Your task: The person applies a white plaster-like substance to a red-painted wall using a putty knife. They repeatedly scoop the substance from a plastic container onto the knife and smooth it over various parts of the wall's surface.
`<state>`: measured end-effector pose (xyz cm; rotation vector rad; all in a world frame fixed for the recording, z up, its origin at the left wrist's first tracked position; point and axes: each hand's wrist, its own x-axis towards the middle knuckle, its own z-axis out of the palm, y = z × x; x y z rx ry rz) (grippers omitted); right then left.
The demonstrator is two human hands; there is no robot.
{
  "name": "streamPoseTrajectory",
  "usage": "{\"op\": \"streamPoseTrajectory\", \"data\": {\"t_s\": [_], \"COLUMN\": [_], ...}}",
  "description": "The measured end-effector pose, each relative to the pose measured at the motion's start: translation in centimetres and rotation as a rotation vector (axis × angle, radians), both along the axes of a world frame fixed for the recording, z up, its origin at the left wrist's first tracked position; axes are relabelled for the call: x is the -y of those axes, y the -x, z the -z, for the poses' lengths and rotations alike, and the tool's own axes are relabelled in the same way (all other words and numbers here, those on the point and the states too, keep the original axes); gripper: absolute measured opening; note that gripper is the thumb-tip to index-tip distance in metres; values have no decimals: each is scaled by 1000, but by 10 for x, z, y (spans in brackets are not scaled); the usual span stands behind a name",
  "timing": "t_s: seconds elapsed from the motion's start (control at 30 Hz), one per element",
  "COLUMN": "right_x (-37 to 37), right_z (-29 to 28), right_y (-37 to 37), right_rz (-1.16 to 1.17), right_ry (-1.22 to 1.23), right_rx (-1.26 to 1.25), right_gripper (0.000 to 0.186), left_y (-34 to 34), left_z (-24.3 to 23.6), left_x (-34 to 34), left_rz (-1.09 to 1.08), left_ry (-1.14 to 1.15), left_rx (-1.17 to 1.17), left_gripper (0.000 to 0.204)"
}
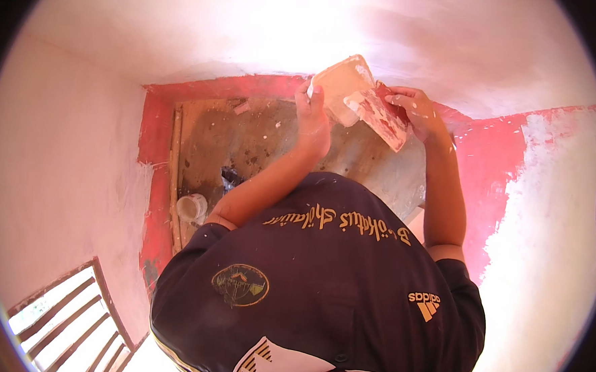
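My left hand point(313, 116) is closed on the near left edge of a shallow cream-coloured tray point(332, 79), with the thumb over its rim. White smears mark the tray's far corner. To its right, my right hand point(416, 113) grips a flat, wide scraper point(381, 123) coated with pinkish-white and red smears. The scraper tilts down toward the near right, its left edge overlapping the tray. Whether the two touch is hard to tell. Both are held up in front of me, over the floor by the far wall. White spots dot my right wrist.
A whitish bucket point(191, 209) and a crumpled dark plastic bag point(230, 178) sit on the stained floor point(260, 133) at left. A thin wooden strip point(175, 166) lies along the left wall. Red paint point(491, 162) covers the lower walls, and a slatted window point(75, 316) is lower left.
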<state>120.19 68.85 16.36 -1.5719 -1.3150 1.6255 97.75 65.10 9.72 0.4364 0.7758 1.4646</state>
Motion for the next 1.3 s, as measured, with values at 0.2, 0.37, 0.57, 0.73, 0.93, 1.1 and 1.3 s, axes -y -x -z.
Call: {"op": "streamPoseTrajectory", "data": {"t_s": [0.2,0.37,0.57,0.73,0.93,1.1,1.3], "right_x": [35,89,115,87,7,-99,-235], "right_z": [-10,-19,34,54,85,106,130], "right_y": [-183,-338,-561,-681,-787,-855,-954], "right_rz": [466,714,922,983,1101,1176,1018], "right_ry": [-23,-141,-240,-281,-313,-367,-342], "right_rx": [-508,-967,-767,-772,-860,-825,-354], "right_gripper": [41,41,33,32,25,14,6], "left_y": [-152,-285,-464,-590,-689,-753,-820], "left_z": [-7,-24,-27,-35,-17,-11,-30], "left_x": [-12,-13,-34,-57,-140,-232,-325], "left_rz": [126,90,195,212,307,292,253], "left_ry": [-14,179,86,202,176,234,210], "left_rx": [204,137,117,161,78,31,4], "left_gripper": [52,64,58,60,61,62,61]}}
